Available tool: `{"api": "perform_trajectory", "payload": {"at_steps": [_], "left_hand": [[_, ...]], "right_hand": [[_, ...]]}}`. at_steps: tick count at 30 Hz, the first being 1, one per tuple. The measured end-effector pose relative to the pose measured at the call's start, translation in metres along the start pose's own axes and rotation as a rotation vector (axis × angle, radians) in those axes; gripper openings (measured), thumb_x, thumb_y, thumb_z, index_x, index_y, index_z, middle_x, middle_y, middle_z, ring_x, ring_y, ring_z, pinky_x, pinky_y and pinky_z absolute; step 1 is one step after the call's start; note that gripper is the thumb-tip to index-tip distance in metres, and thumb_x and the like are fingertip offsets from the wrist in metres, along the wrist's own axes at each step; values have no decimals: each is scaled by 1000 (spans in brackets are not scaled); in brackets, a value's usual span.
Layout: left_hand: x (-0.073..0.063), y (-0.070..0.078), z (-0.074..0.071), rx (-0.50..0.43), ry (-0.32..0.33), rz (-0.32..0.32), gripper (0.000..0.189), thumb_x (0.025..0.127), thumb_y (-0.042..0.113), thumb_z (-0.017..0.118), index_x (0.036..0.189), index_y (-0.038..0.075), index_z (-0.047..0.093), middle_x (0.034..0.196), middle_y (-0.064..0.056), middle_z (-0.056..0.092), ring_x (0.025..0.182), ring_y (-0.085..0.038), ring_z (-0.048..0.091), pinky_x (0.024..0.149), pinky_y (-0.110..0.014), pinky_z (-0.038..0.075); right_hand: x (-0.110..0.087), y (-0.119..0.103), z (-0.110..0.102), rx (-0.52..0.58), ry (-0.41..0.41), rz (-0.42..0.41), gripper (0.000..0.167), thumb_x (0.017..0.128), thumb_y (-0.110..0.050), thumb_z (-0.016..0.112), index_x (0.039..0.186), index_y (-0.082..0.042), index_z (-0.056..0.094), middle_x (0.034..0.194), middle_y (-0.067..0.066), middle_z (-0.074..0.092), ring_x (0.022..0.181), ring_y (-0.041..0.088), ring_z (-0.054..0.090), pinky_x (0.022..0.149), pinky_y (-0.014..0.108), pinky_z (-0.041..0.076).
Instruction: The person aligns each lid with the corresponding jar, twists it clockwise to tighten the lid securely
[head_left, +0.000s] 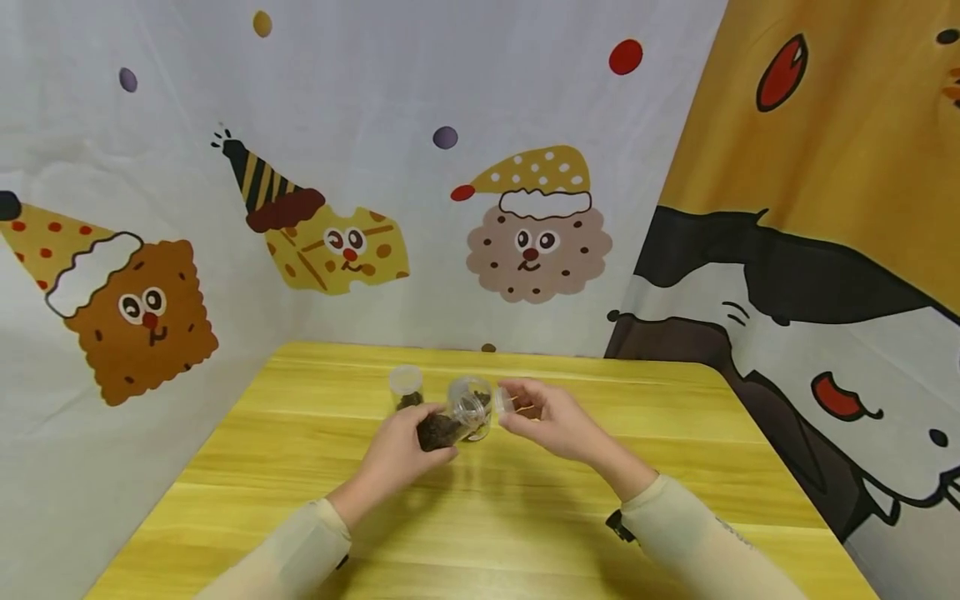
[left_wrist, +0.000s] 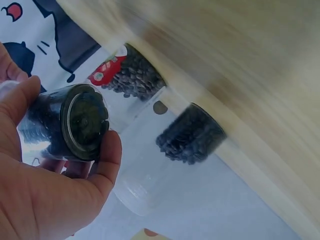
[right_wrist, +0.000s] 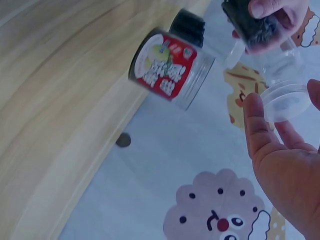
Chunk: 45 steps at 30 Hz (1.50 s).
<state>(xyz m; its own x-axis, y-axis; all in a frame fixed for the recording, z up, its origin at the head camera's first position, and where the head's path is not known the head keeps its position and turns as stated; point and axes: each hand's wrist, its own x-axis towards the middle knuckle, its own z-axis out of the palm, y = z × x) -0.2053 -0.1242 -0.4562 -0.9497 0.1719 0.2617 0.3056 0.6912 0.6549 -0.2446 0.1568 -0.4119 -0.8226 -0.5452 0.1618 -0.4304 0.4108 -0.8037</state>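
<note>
My left hand (head_left: 393, 450) grips a clear plastic jar (head_left: 441, 432) partly filled with dark seed-like pieces. The jar is tilted, its mouth pointing right, and the left wrist view shows its base (left_wrist: 84, 121). With fingertips and thumb, my right hand (head_left: 555, 423) pinches a translucent lid (right_wrist: 285, 102) just off the jar's mouth. Behind the held jar stands a wider clear jar (right_wrist: 167, 67) with a red label and dark pieces inside. Left of that is a slimmer jar (left_wrist: 192, 134) of dark pieces, with a whitish lid (head_left: 406, 374).
All this is over a yellow wood-grain table (head_left: 525, 533), whose far edge lies a short way behind the jars. A pale curtain (head_left: 420, 67) with cartoon food prints hangs behind the table. Dark wrist straps (head_left: 619, 525) show at the sleeves.
</note>
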Motion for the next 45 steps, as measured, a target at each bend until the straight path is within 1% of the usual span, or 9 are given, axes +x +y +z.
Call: {"api": "perform_trajectory", "payload": {"at_steps": [3, 12, 17, 20, 27, 32, 36, 39, 45], "left_hand": [[1, 3, 2, 37, -6, 32, 65, 82, 30, 95, 138, 8, 70, 130, -11, 75, 117, -30, 72, 98, -51, 61], [2, 7, 8, 86, -16, 59, 64, 82, 31, 95, 136, 7, 71, 128, -12, 76, 116, -31, 71, 98, -53, 60], [1, 7, 8, 135, -23, 72, 67, 81, 32, 96, 136, 5, 71, 126, -13, 75, 114, -32, 69, 98, -53, 60], [0, 9, 8, 159, -23, 88, 67, 80, 32, 97, 137, 7, 71, 125, -12, 75, 112, -31, 68, 95, -52, 60], [-5, 13, 5, 201, -25, 130, 71, 80, 33, 96, 143, 12, 69, 120, -9, 73, 105, -26, 66, 88, -47, 61], [-7, 12, 3, 165, -20, 159, 74, 80, 28, 97, 146, 10, 67, 121, -10, 73, 104, -25, 71, 86, -44, 64], [-6, 11, 3, 119, -7, 201, 71, 77, 22, 99, 141, 9, 70, 124, -11, 77, 109, -28, 76, 90, -44, 65], [-5, 10, 3, 104, -2, 229, 68, 76, 21, 99, 137, 8, 71, 126, -11, 78, 111, -28, 77, 92, -43, 65], [-4, 9, 3, 96, -34, 246, 67, 79, 24, 98, 138, 7, 71, 122, -12, 80, 104, -26, 79, 84, -38, 66]], "right_hand": [[3, -3, 7, 16, -25, -12, 56, 104, -34, 72, 155, -18, 56, 134, 5, 72, 119, 21, 70, 94, 31, 61], [2, -4, 12, -8, -81, -16, 58, 104, -32, 73, 156, -14, 55, 131, 5, 72, 119, 20, 69, 101, 34, 60], [1, -4, 13, -51, -83, -26, 60, 103, -34, 74, 156, -13, 55, 129, 2, 73, 119, 23, 70, 103, 45, 60], [3, -6, 15, -83, -86, -52, 63, 101, -34, 77, 155, -11, 56, 128, 3, 73, 116, 24, 71, 102, 48, 60], [4, -9, 19, -169, -99, -134, 62, 99, -31, 79, 152, -6, 58, 134, 8, 73, 110, 20, 72, 98, 37, 63], [5, -9, 19, -167, -103, -135, 59, 98, -30, 81, 148, -6, 61, 130, 8, 74, 109, 20, 73, 98, 37, 63], [5, -7, 19, -154, -114, -126, 58, 96, -27, 83, 146, -4, 62, 123, 5, 75, 109, 18, 73, 96, 30, 63], [4, -7, 18, -150, -122, -121, 59, 95, -25, 84, 146, -4, 63, 124, 3, 75, 110, 17, 72, 96, 27, 62], [3, -8, 17, -125, -124, -112, 59, 94, -24, 85, 147, -8, 63, 128, 4, 74, 113, 17, 72, 97, 29, 62]]}}
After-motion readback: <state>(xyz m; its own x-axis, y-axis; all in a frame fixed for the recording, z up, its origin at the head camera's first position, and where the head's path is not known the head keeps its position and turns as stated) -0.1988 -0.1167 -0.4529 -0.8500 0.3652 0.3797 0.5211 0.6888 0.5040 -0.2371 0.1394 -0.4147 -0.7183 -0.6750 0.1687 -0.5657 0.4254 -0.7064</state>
